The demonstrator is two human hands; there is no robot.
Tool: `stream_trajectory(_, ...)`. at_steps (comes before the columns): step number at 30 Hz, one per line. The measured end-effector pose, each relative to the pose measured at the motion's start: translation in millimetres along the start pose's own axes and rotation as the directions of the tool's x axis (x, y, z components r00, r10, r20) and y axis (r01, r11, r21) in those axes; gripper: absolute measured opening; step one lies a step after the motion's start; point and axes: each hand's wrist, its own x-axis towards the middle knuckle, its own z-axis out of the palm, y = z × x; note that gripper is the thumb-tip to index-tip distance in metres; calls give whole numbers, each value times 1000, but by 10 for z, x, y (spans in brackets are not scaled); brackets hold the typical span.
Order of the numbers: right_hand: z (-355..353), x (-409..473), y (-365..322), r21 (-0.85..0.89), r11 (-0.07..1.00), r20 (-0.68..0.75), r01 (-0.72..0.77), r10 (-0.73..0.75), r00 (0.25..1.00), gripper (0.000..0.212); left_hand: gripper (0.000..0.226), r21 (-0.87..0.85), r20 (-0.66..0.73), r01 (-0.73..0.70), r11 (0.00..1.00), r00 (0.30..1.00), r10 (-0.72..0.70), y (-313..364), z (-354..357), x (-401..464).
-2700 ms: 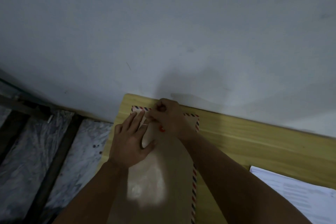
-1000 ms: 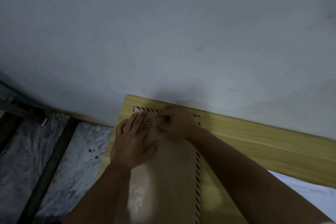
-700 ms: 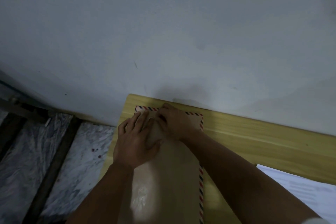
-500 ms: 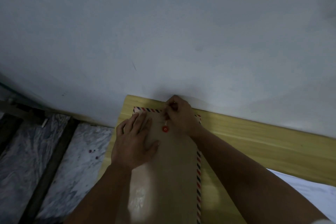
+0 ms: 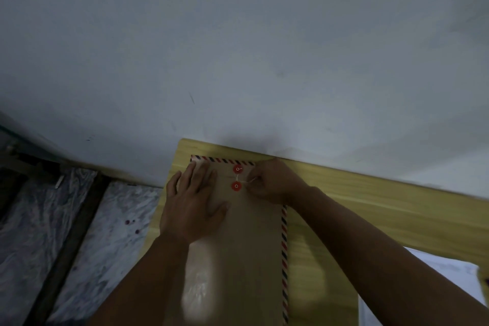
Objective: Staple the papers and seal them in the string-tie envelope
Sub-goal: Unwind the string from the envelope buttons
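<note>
A brown string-tie envelope (image 5: 246, 246) with a red-and-blue striped border lies lengthwise on the wooden table (image 5: 370, 201), its flap end near the wall. Two red buttons show on it, the upper button (image 5: 237, 169) on the flap and the lower button (image 5: 236, 186) just below. A thin white string (image 5: 250, 181) runs between the buttons and out to the right. My right hand (image 5: 275, 182) pinches the string's end just right of the lower button. My left hand (image 5: 193, 206) presses flat on the envelope's left part, fingers straight. The stapled papers are hidden.
A grey wall (image 5: 238, 47) rises directly behind the table. White printed sheets (image 5: 434, 272) lie at the table's right, partly under my right forearm. Left of the table's edge is a marbled floor (image 5: 111, 233) with dark strips.
My right hand has swung from above the buttons to their right side, pulling the string along. Both red buttons are now uncovered. My left hand has stayed pressed on the envelope.
</note>
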Motion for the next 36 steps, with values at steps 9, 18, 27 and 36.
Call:
stream_trajectory(9, 205, 62, -367, 246, 965, -239, -95, 156, 958, 26, 109, -26, 92, -84, 996, 992, 86, -162, -168, 38)
stream_trajectory(18, 240, -195, -387, 102, 994, -3, -25, 26, 1000, 22, 120, 29, 121, -89, 996, 989, 85, -130, -165, 28)
stream_trajectory(27, -118, -185, -85, -140, 944, -191, -298, 269, 944, 23, 121, 27, 154, -138, 990, 979, 132, -160, -186, 38)
stream_trajectory(36, -186, 193, -467, 742, 669, -214, -42, 296, 931, 7, 117, -14, 72, -162, 987, 984, 162, -155, -169, 36)
